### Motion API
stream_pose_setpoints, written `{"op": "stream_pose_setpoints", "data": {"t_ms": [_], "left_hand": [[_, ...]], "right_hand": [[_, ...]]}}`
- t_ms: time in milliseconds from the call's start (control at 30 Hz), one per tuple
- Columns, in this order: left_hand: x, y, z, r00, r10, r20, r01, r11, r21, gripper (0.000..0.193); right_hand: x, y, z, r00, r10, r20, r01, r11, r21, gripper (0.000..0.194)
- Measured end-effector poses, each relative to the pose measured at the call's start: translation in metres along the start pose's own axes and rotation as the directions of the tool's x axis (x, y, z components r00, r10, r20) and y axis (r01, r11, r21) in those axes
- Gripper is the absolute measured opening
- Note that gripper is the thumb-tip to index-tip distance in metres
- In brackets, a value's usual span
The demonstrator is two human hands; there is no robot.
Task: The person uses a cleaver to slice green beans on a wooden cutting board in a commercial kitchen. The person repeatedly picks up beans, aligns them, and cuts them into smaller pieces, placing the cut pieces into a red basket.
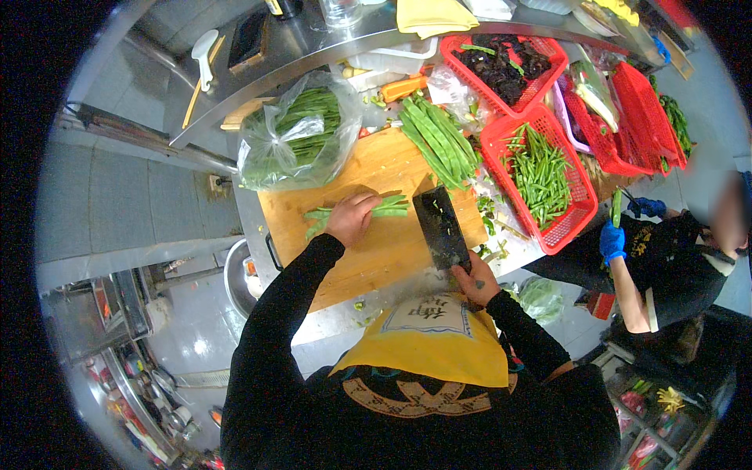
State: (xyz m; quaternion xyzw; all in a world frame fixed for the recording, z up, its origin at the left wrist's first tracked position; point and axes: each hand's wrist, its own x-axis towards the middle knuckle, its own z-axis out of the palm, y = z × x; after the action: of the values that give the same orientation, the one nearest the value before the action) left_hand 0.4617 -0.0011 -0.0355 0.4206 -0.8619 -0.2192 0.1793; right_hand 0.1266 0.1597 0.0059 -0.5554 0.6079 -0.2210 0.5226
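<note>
On the wooden cutting board (376,267), my left hand (352,218) presses down on a small bunch of flat green beans (392,207) that stick out on both sides of it. The handle of a dark-bladed cleaver (437,226) is in the grip of my right hand (477,283). Its blade lies over the board's right part, apart from the bunch, with bits of green stuck to it. A pile of whole flat beans (435,138) rests at the board's far right corner. To its right, a red plastic basket (578,226) holds sliced beans (537,182).
A plastic bag of green beans (299,129) sits at the board's far left. Behind are a red basket of dark fungus-like food (505,64), a carrot (402,89) and a steel shelf (305,56). At right, a person in blue gloves (614,241) holds a green vegetable.
</note>
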Motion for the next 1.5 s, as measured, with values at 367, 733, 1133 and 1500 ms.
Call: {"op": "stream_pose_setpoints", "data": {"t_ms": [367,733,1133,1500], "left_hand": [[-0.003,0.010,0.008,0.995,0.092,-0.024,-0.092,0.996,0.003,0.034],[-0.013,0.021,0.024,0.992,0.109,0.060,-0.109,0.994,-0.003,0.031],[-0.018,0.026,0.021,0.992,0.119,-0.031,-0.119,0.993,-0.014,0.020],[-0.013,0.030,0.014,0.984,0.166,0.068,-0.166,0.986,-0.011,0.019]], "right_hand": [[0.003,0.011,0.000,0.999,0.036,-0.007,-0.035,0.999,0.025,0.041],[0.004,-0.021,-0.017,0.997,-0.078,-0.005,0.076,0.988,-0.138,0.031],[0.023,-0.023,-0.016,0.984,-0.173,0.030,0.172,0.909,-0.380,0.026],[0.021,-0.018,-0.014,0.989,-0.146,0.014,0.141,0.925,-0.352,0.027]]}}
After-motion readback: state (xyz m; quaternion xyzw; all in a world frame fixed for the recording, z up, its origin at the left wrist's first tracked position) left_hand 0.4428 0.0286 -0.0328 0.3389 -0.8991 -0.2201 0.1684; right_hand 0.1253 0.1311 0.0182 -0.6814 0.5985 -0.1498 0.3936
